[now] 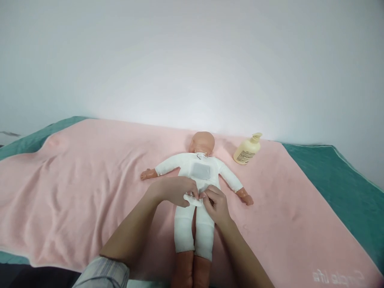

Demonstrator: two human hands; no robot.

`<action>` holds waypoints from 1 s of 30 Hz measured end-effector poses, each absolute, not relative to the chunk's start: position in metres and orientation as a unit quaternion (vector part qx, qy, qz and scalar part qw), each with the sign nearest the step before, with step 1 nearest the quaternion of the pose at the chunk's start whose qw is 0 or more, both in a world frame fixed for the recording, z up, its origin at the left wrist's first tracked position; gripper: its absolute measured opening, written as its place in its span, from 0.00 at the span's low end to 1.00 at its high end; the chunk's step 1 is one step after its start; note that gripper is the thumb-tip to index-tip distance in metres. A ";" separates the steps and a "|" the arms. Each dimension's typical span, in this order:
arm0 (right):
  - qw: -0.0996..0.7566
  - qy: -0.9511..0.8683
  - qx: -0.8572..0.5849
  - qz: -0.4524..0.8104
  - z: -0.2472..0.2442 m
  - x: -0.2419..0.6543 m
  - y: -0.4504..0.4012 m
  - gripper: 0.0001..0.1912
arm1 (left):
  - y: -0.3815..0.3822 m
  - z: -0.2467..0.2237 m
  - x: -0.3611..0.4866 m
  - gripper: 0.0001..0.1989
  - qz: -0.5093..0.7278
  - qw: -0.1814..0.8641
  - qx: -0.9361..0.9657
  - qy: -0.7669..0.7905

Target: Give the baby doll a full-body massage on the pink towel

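Note:
A baby doll with a white cloth body lies stretched out, its bald head at the far end and its face out of sight. Over the doll's hips, my left hand is closed around a small white folded piece, cloth or tissue by its look. Close against it, my right hand pinches at the same white piece with thumb and forefinger. The fingers partly cover it, so its full shape is hidden. A grey rectangular patch sits on the doll's torso, just beyond my hands.
Right of the doll's head stands a yellow pump bottle. A wrinkled pink blanket lies under everything, with green sheeting showing at both sides. Behind the far edge rises a pale wall.

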State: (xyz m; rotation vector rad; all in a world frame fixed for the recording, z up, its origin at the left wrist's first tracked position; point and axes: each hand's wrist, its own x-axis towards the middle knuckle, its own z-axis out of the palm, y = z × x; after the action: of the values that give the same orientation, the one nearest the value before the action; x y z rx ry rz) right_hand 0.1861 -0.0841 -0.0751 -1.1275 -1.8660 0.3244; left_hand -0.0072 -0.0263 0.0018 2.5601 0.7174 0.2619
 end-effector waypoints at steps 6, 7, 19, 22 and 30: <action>0.474 -0.731 -0.472 0.136 -0.075 0.186 -0.086 0.16 | -0.017 0.000 -0.012 0.09 0.128 0.296 0.920 0.225; 0.485 -0.723 -0.474 0.133 -0.075 0.187 -0.086 0.15 | -0.017 0.001 -0.012 0.10 0.115 0.302 0.916 0.236; 0.483 -0.698 -0.508 0.146 -0.075 0.186 -0.079 0.14 | -0.011 -0.005 -0.002 0.08 0.095 0.300 0.911 0.265; 0.493 -0.693 -0.510 0.131 -0.077 0.186 -0.080 0.14 | -0.012 0.000 -0.003 0.09 0.094 0.293 0.910 0.279; 0.491 -0.686 -0.521 0.129 -0.080 0.189 -0.078 0.14 | -0.011 -0.005 -0.005 0.09 0.121 0.266 0.910 0.293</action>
State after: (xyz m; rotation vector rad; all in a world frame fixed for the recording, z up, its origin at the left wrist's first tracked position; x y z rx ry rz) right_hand 0.1886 -0.0775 -0.0801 -1.2643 -1.6659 0.3127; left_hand -0.0047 -0.0108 -0.0054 2.4578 0.7914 0.3266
